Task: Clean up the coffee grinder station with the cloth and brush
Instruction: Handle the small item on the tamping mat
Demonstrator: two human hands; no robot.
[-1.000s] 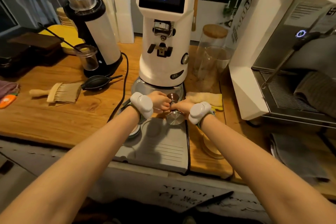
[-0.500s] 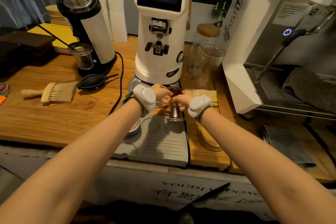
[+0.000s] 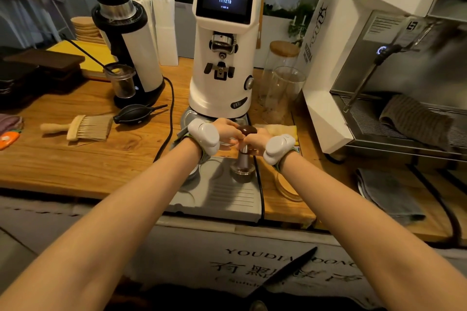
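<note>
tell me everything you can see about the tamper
The tamper stands upright on the grey tamping mat, in front of the white grinder. It has a dark brown rounded knob, a slim metal stem and a wide round metal base. The left hand and right hand both grip it just under the knob.

Espresso machine [image 3: 379,78] at right with dark towel [image 3: 414,118], glass jars [image 3: 283,83], perhaps an air blower [image 3: 136,114]

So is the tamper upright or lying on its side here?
Upright: the tamper stands base down on the grey mat, brown knob on top, with both hands around its stem.
</note>
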